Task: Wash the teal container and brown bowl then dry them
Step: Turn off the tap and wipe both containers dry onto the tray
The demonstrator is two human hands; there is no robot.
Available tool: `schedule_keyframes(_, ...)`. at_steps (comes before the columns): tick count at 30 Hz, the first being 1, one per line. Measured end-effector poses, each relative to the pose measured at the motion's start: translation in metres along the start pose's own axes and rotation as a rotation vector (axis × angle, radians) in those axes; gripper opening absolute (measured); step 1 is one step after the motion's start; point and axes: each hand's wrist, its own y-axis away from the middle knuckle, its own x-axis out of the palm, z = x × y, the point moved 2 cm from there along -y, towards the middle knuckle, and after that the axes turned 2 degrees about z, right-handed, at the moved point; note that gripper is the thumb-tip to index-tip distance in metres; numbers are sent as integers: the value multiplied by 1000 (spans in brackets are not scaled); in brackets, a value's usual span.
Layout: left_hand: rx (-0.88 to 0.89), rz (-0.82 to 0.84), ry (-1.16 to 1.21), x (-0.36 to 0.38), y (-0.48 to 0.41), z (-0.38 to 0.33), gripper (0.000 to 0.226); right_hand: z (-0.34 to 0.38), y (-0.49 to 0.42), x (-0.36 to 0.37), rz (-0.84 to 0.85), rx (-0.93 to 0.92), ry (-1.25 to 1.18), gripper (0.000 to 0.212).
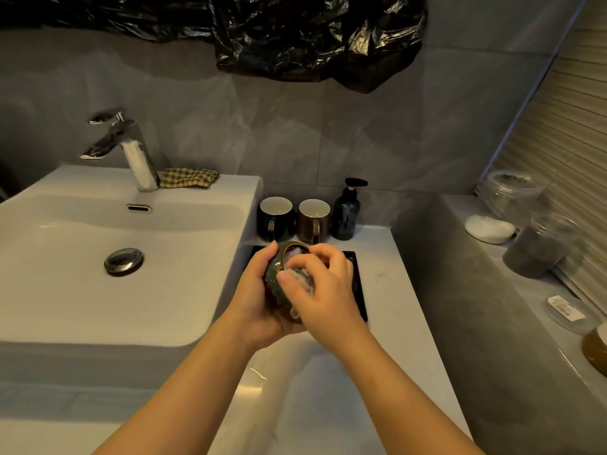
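Cupping teal container [275,284] in left hand [254,300]; right hand [323,290] fingers pinching foamy scrubber [303,277] against it.

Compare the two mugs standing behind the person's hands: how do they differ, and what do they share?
The left mug has a dark teal outside; the right mug is brown. The left mug stands next to the sink, the right mug next to the dark pump bottle. Both stand upright, are white inside and turn their handles toward the camera.
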Motion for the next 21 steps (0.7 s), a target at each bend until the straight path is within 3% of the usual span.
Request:
schedule_keyframes(2, 42, 4, -43, 0, 0, -4, 48, 0, 1, -2, -32, -3, -73, 26)
schedule_keyframes(4, 70, -2, -64, -2, -1, -7, 48, 4, 2, -6, 38, 13, -98, 23)
schedule_keyframes(7, 113, -19, -51, -5, -3, -12, 47, 11, 6, -5, 253, -51, 243, 43)
schedule_keyframes(10, 121, -4, -95, -5, -5, -11, 47, 11, 5, -3, 177, -73, 596, 67)
schedule_keyframes(12, 129, 25, -139, -2, -6, -7, 44, 8, 2, 3, 132, -74, 608, 77)
schedule_keyframes(15, 129, 51, -169, 1, -6, -6, 41, 6, 0, 11, 134, -27, 209, 72)
schedule_keyframes(18, 99, -3, -211, 3, -3, -11, 43, 7, 2, 9, 194, 81, -359, 44)
schedule_keyframes(20, 80, -26, -195, 1, 0, -15, 46, 4, 4, 4, 242, 128, -467, 27)
schedule_keyframes(21, 80, -36, -189, 0, 0, -16, 47, 1, 3, 0, 249, 104, -377, 28)
